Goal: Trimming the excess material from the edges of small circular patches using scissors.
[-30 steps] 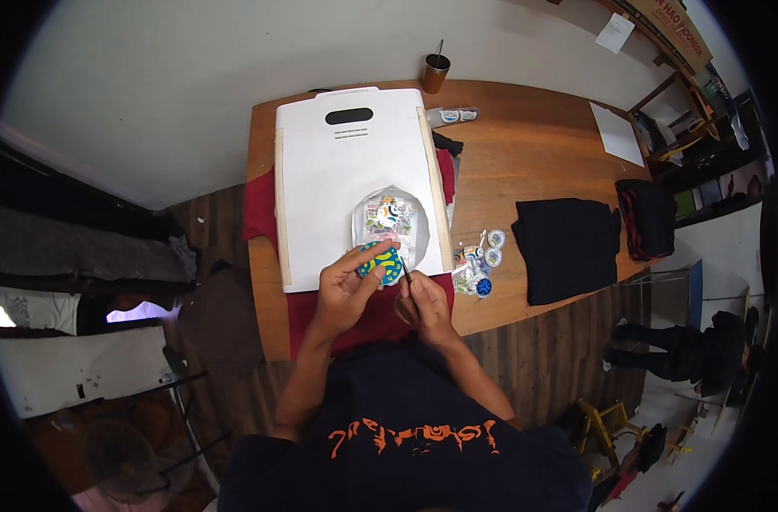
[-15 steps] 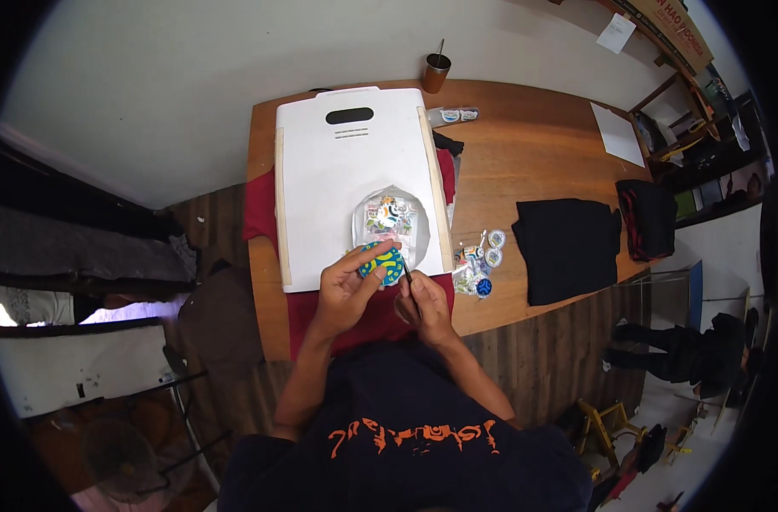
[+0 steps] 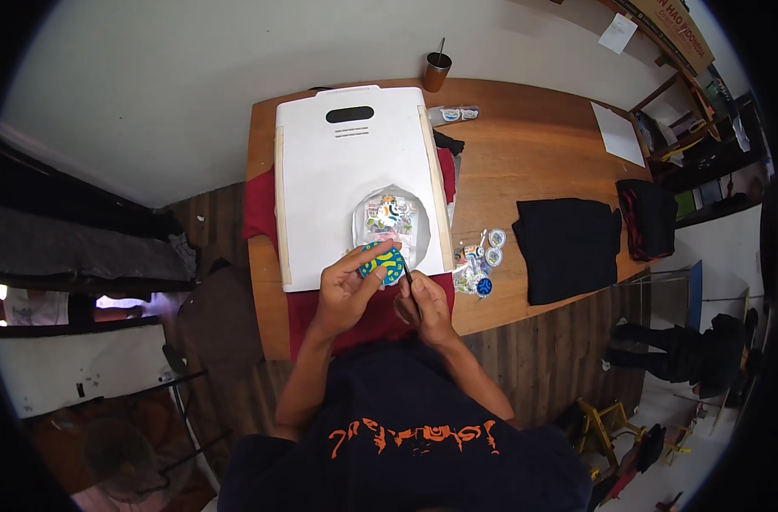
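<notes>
My left hand (image 3: 346,290) pinches a round blue-green patch (image 3: 380,263) with yellow markings between thumb and fingers. Closed around a slim dark tool (image 3: 407,270), perhaps scissors, my right hand (image 3: 426,309) keeps its tip at the patch's right edge. Most of that tool is hidden in the fingers. Just beyond both hands, a round white-edged holder (image 3: 424,230) contains several colourful stickers or patches (image 3: 389,213) in clear wrapping. It rests on a large white board (image 3: 320,188) with a dark oval slot near its far end.
Red cloth (image 3: 308,320) lies under the board on the wooden table (image 3: 525,128). To the right are small packets and round patches (image 3: 484,287), then folded black cloth (image 3: 566,252). A brown tumbler (image 3: 437,73) stands at the far edge. Another person (image 3: 662,346) is at the right.
My hands, the patch and the dark tool hold nearly the same position. At the far left, pale shapes in the bright opening have shifted.
</notes>
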Demonstrator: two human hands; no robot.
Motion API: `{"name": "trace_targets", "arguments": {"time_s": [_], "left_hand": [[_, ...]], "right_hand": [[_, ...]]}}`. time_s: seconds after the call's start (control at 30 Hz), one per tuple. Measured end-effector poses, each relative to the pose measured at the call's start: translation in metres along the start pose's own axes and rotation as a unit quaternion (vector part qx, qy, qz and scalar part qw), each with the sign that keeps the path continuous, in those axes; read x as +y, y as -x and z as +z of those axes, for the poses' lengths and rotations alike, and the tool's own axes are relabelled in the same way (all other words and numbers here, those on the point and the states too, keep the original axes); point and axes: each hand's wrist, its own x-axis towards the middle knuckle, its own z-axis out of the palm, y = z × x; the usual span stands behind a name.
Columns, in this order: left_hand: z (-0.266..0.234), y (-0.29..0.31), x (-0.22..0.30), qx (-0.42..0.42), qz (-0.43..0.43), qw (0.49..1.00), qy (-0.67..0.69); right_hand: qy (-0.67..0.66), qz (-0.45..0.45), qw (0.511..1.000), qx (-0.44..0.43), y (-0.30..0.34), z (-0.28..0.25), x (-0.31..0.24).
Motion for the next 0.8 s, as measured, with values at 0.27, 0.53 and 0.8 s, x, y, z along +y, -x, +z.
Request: {"name": "trace_targets", "arguments": {"time_s": [0.27, 0.53, 0.8], "left_hand": [[0.0027, 0.0002, 0.0046, -0.004, -0.018, 1.000, 0.005], [0.0031, -0.0006, 0.0056, -0.002, -0.015, 1.000, 0.002], [0.0037, -0.0010, 0.0076, -0.002, -0.029, 1.000, 0.001]], "right_hand": [[-0.003, 0.003, 1.000, 0.002, 0.0001, -0.0009, 0.0005], [-0.006, 0.005, 1.000, 0.005, 0.0005, 0.0009, -0.0011], [-0.005, -0.003, 1.000, -0.002, -0.0006, -0.0007, -0.0012]]}}
